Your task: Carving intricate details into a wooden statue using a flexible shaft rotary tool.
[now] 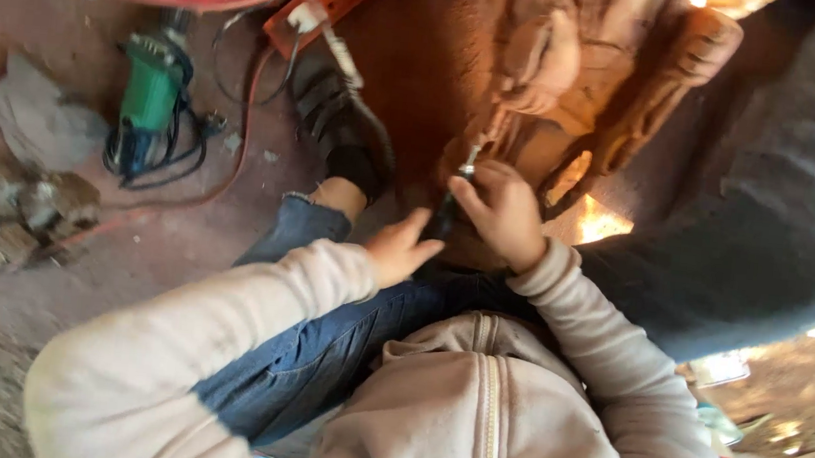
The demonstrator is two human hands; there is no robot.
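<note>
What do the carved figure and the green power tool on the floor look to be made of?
Carved figure: probably wood, raw and matt, reddish-brown with rough cut contours; the right hand holds a thin tool against it. Green power tool: seemingly smooth plastic casing with a black cord.

- No package, box or wrapper shows anywhere in the view.
- No sign or screen shows either.
- No label can be made out on any tool or object; the picture is too blurred to tell.
</note>
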